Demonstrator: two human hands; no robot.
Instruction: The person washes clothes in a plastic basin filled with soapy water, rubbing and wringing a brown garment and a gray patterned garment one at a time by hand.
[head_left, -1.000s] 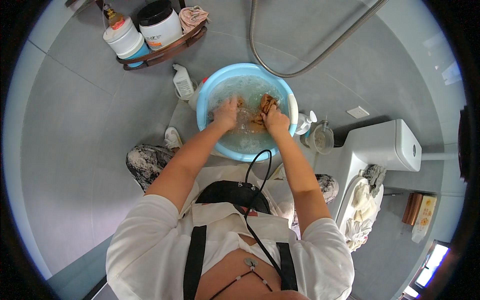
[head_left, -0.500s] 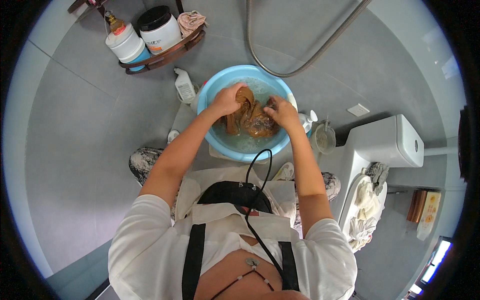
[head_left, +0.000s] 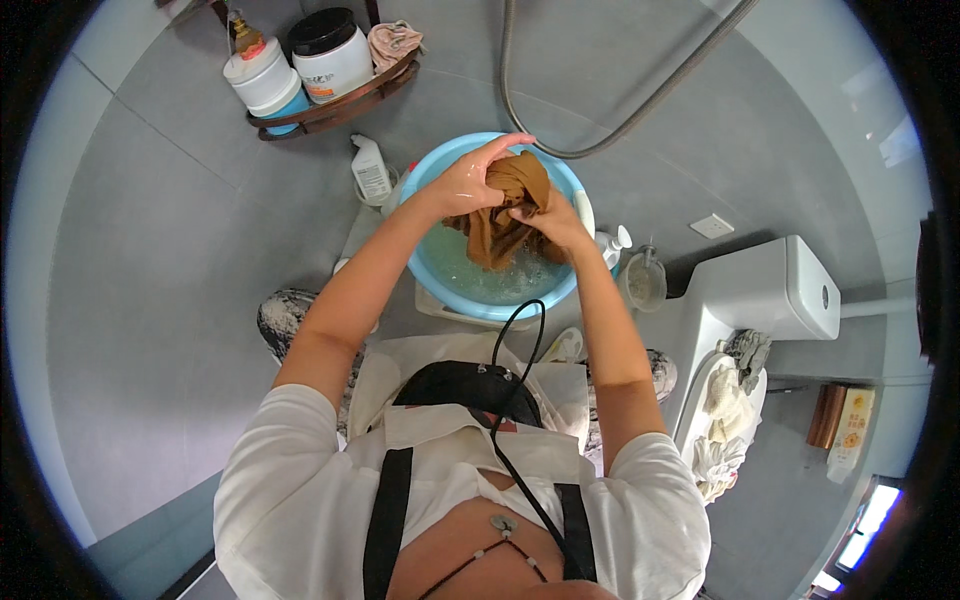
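Note:
A light blue plastic basin (head_left: 432,282) holds cloudy, sudsy water (head_left: 478,282). Above the water hangs a wet brown cloth (head_left: 495,240), bunched and folded, its lower end reaching down into the basin; I cannot tell what kind of garment it is. My right hand (head_left: 558,222) grips the cloth on its right side, thumb pressed over the fabric. On the upper left of the bundle is my left hand (head_left: 468,188), its fingers stretched out and the thumb apart, touching or very close to the fabric.
A white bottle (head_left: 370,168) stands left of the basin, a white pump bottle (head_left: 613,243) to its right. Beyond them are a clear container (head_left: 643,280) and a toilet (head_left: 760,290) with clothes (head_left: 730,420) on its lid. Overhead hang a metal hose (head_left: 640,115) and a corner shelf (head_left: 340,112) with tubs.
The brown cloth has been lifted and gathered up out of the water. My left hand has opened its fingers and shifted right; the right hand has closed on the cloth.

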